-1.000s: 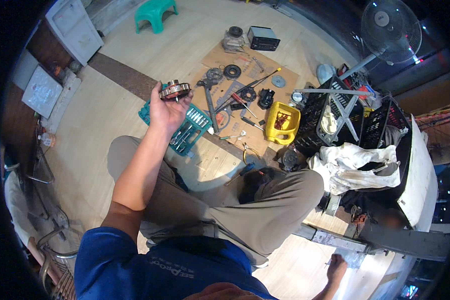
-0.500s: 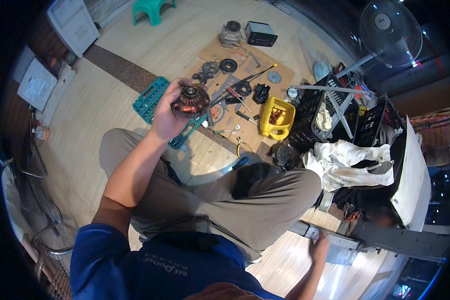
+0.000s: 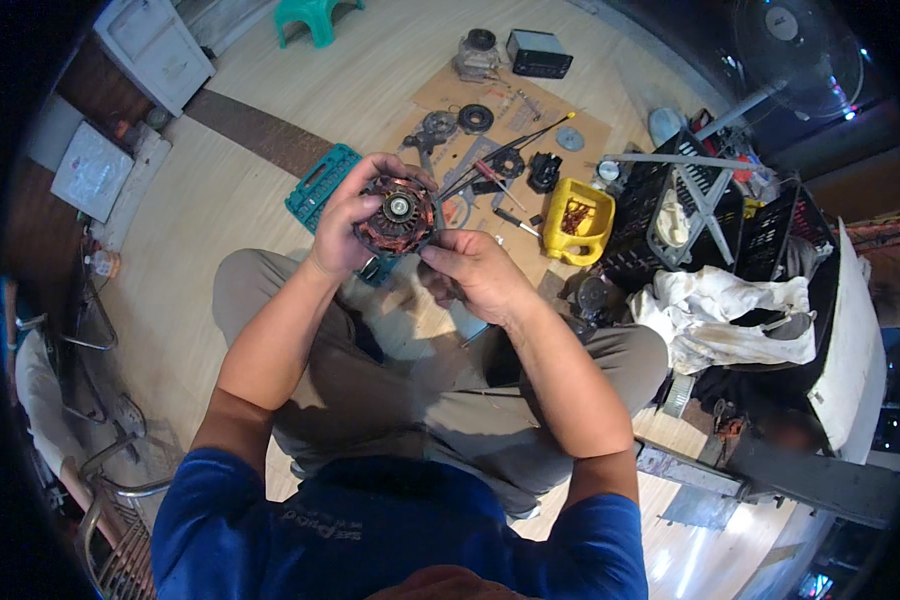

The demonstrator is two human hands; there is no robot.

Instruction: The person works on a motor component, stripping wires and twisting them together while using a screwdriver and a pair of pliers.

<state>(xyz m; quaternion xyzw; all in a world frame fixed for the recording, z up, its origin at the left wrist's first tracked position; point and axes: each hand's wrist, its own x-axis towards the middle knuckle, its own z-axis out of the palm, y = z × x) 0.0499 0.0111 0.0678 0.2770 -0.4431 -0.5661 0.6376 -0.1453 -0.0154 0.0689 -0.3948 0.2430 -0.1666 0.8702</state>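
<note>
Above my lap, my left hand [image 3: 340, 228] grips an alternator rotor and stator [image 3: 395, 230], a round part with copper windings around a finned centre and a shiny shaft end facing up. Thumb and fingers wrap its left and far sides. My right hand [image 3: 482, 275] is closed at the lower right rim of the same part, thumb and forefinger pinched there. The remaining right fingers curl under and are partly hidden. Behind the left hand, a teal tool case [image 3: 320, 185] lies on the floor.
Cardboard [image 3: 590, 130] beyond my knees bears a screwdriver [image 3: 515, 220], black rings and other loose parts. A cut yellow jug [image 3: 582, 245] holds small rusty pieces. Black crates [image 3: 630, 225], a white cloth [image 3: 715, 320] and a standing fan [image 3: 790, 60] are at the right.
My right hand has come up from the lower right, by the metal-edged bench, to the part's rim. The part in my left hand has tilted, showing its shaft end more squarely.
</note>
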